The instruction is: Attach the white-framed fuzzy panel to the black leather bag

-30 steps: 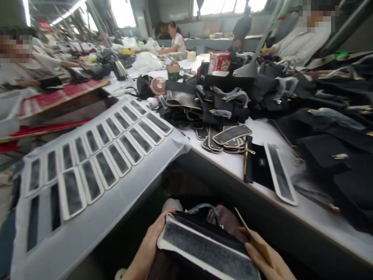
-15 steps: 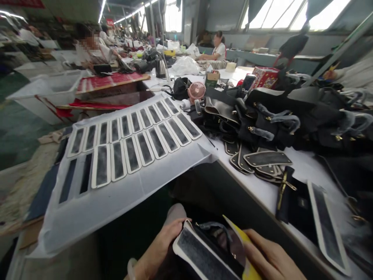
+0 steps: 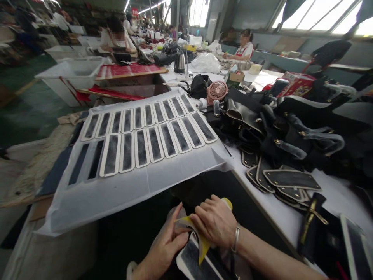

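At the bottom centre a black bag piece with a pale-edged dark panel (image 3: 198, 261) is held low in front of me. My left hand (image 3: 164, 243) grips its upper end, thumb on the near side. My right hand (image 3: 217, 221) is closed round a yellow sheet or tool (image 3: 204, 245), which lies against the panel's upper end; its exact shape is partly hidden by my fingers. Beyond the hands, a white-covered board (image 3: 116, 198) carries two rows of pale-edged dark panels (image 3: 141, 147).
Black bags (image 3: 279, 132) with wrapped handles crowd the right table, beside stacked dark oval pieces (image 3: 291, 179). A pink fan (image 3: 217, 90) and a steel kettle (image 3: 180, 62) stand farther back. White bins (image 3: 70, 77) are at the left. Other people sit in the background.
My right hand has moved left and up with the yellow thing, from the bag's right side to the panel's upper end. The view has turned right, so the surroundings appear farther left or lower.
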